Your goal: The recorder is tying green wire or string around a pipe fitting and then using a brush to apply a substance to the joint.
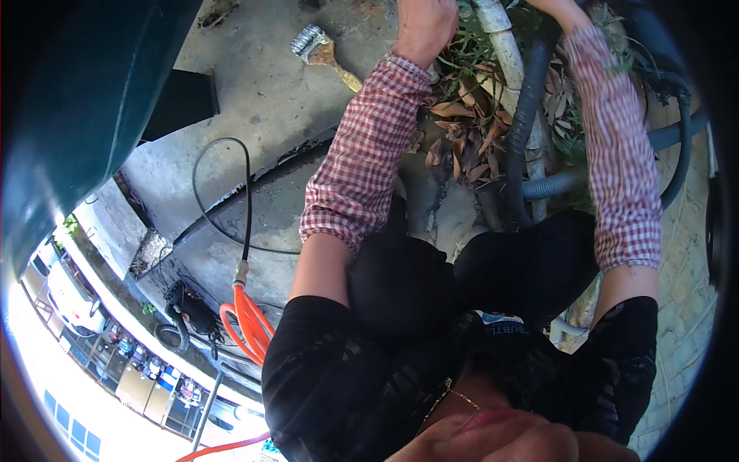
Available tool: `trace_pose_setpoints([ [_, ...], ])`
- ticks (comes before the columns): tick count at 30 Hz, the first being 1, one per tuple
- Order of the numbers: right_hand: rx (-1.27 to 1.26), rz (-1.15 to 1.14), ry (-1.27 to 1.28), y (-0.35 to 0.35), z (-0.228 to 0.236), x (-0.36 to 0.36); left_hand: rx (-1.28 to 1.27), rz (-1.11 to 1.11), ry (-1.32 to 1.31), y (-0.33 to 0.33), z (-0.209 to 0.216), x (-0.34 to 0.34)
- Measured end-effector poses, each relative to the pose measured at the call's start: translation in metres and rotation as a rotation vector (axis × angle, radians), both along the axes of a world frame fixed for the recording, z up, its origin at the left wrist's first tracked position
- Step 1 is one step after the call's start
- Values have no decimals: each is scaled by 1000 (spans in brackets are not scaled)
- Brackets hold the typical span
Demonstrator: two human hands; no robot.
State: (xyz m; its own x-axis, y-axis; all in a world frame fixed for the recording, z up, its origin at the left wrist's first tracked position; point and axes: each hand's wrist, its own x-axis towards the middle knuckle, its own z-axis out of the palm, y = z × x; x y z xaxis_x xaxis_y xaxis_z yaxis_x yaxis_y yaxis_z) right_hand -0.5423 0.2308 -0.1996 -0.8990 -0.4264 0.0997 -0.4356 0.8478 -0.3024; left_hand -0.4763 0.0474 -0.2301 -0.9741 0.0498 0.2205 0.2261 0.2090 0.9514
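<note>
At the upper edge, my left hand looks curled closed beside green leafy plants. Its fingertips are cut off, so whatever it may hold is hidden. My right hand reaches in at the top, right of a pale pipe; its fingers lie outside the picture. Red-and-white checked sleeves cover both forearms. A paintbrush with silvery paint on its bristles lies on the concrete, left of my left hand. Brown dry leaves are heaped below the plants, between my forearms.
Dark corrugated hose and grey flexible conduit run between my arms. A large dark green curved surface stands at left. Looped black cable joins coiled orange hose on the concrete. Paving borders the right.
</note>
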Motion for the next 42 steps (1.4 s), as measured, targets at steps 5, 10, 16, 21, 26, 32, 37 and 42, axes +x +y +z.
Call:
trace_pose_setpoints([
  [5, -273, 116, 227, -40, 46, 90, -177, -1, -11, 0, 7, 4],
  [10, -69, 87, 320, -56, 22, 79, -182, 52, 141, 7, 14, 4],
  [16, -213, 94, 405, -51, 13, 71, -38, 64, 81, 6, 25, 8],
  [21, -407, 51, 403, -40, 24, 68, 434, 10, -226, 2, 9, 3],
  [26, -792, -225, 81, -43, 25, 74, 735, 19, -88, 18, 13, 14],
  [32, -700, -104, 72, -32, 31, 75, 239, 103, 182, 21, 21, 14],
  [37, -602, 118, 327, -40, 40, 57, 220, 68, 125, 15, 31, 6],
  [42, -596, 173, 121, -31, 48, 52, 305, -42, 130, 21, 21, -4],
])
